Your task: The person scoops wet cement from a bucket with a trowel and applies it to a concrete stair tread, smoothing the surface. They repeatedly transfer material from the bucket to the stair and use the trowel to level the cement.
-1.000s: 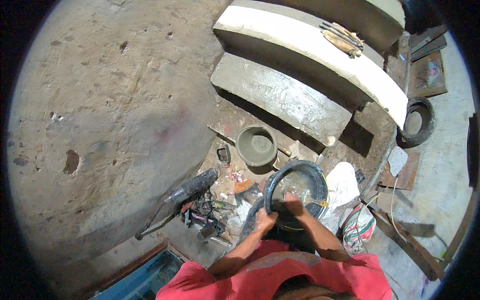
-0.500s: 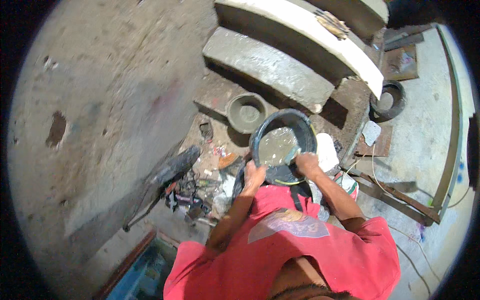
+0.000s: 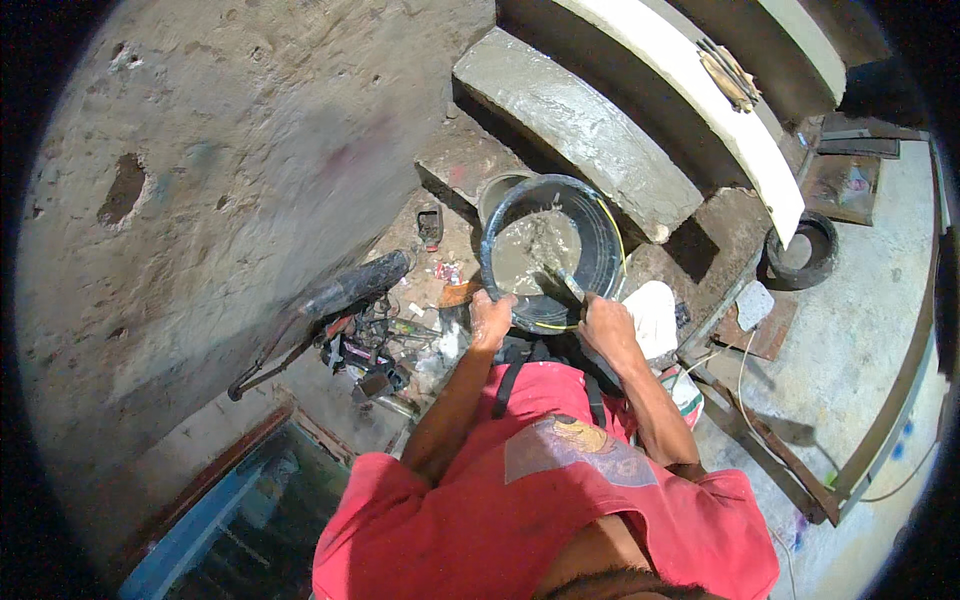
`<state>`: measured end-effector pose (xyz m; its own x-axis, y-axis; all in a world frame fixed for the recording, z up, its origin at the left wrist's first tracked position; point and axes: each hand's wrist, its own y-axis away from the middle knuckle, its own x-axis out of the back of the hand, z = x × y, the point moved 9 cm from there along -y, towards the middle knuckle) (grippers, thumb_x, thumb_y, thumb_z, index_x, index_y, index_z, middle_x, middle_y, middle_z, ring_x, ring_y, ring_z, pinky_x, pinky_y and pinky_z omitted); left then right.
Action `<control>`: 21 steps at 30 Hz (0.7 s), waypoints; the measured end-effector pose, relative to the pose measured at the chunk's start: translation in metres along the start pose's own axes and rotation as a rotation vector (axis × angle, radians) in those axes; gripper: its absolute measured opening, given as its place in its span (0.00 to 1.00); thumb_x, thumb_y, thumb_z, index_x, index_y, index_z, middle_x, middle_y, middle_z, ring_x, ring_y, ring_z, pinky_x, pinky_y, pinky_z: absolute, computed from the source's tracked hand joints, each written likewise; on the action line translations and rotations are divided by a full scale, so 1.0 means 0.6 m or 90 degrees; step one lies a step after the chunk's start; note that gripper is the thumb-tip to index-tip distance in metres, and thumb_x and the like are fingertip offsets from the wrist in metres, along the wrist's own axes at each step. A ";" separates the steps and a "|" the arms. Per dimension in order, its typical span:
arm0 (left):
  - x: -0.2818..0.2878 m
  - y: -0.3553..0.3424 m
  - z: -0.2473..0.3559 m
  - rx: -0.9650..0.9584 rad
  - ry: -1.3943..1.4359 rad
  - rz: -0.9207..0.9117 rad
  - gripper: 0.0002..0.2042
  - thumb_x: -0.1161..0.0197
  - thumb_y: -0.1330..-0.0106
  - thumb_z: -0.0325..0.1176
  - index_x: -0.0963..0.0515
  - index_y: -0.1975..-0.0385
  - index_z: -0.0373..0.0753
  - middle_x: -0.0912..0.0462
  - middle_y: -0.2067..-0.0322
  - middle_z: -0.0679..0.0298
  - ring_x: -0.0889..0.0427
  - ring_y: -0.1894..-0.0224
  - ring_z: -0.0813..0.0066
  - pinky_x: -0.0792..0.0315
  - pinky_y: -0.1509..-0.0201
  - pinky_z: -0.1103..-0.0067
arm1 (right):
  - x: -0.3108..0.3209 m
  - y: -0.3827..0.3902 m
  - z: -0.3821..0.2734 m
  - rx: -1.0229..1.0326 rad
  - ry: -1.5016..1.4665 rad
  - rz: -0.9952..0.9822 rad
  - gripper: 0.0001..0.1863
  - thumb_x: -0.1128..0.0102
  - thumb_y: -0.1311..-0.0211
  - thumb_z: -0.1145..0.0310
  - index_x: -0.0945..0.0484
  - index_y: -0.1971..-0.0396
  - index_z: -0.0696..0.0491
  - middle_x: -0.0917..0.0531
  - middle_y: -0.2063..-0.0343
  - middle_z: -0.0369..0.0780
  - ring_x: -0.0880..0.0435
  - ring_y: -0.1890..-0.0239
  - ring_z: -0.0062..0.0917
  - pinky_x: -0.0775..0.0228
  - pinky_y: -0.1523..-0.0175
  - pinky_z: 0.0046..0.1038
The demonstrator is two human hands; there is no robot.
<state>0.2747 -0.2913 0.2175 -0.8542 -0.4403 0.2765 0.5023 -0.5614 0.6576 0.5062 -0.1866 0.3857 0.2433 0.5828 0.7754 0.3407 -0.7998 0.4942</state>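
Note:
A black rubber bucket (image 3: 611, 240) with wet grey cement mix (image 3: 520, 262) in it is held up in front of me, tilted. My left hand (image 3: 490, 318) is closed round its near-left rim. My right hand (image 3: 607, 325) grips a trowel (image 3: 568, 283) at the near-right side. The trowel's end lies in the mix, coated grey, so its shape is partly hidden. Just behind the black bucket stands a grey cement-stained bucket (image 3: 492, 194), mostly covered by it.
Curved concrete steps (image 3: 590, 125) rise ahead, the nearest wet-looking. A rough wall (image 3: 250, 150) stands at left. Rubble and a dark cylinder with a handle (image 3: 360, 285) lie below it. At right are a black round tub (image 3: 822, 245), a loose cable (image 3: 742, 385) and a wooden strip (image 3: 775, 440).
The black bucket has moved forward and now covers much of the grey bucket. Both hands have travelled with it, and the trowel has shifted within the mix. My view has turned too.

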 end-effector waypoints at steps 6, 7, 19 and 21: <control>0.059 -0.064 -0.008 0.023 -0.023 0.069 0.20 0.29 0.50 0.35 0.17 0.59 0.30 0.14 0.58 0.44 0.15 0.54 0.47 0.25 0.46 0.62 | 0.013 -0.062 -0.034 0.059 0.022 0.024 0.18 0.43 0.32 0.63 0.25 0.48 0.59 0.16 0.75 0.55 0.14 0.69 0.54 0.22 0.63 0.52; 0.065 -0.069 -0.002 0.033 -0.037 0.069 0.20 0.30 0.49 0.34 0.18 0.57 0.30 0.14 0.57 0.45 0.16 0.54 0.47 0.25 0.46 0.63 | 0.010 -0.075 -0.041 0.058 -0.011 0.006 0.18 0.42 0.33 0.64 0.25 0.48 0.59 0.16 0.75 0.55 0.14 0.68 0.53 0.22 0.63 0.52; 0.176 -0.268 0.145 0.128 0.235 0.104 0.31 0.31 0.49 0.30 0.29 0.42 0.29 0.20 0.49 0.51 0.21 0.49 0.58 0.27 0.44 0.67 | 0.024 -0.341 -0.179 0.049 -0.166 0.039 0.20 0.45 0.34 0.66 0.25 0.43 0.55 0.16 0.64 0.58 0.16 0.62 0.56 0.24 0.56 0.51; 0.187 -0.343 0.180 0.073 0.132 0.082 0.33 0.30 0.47 0.30 0.31 0.40 0.30 0.20 0.48 0.51 0.22 0.47 0.56 0.29 0.41 0.66 | 0.015 -0.417 -0.196 0.080 -0.220 0.073 0.23 0.45 0.34 0.67 0.28 0.40 0.55 0.16 0.60 0.58 0.16 0.58 0.55 0.25 0.53 0.51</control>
<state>0.0613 -0.1496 0.1890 -0.7329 -0.6436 0.2207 0.5760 -0.4142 0.7047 0.3165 0.0020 0.3152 0.5710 0.5218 0.6338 0.3974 -0.8512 0.3428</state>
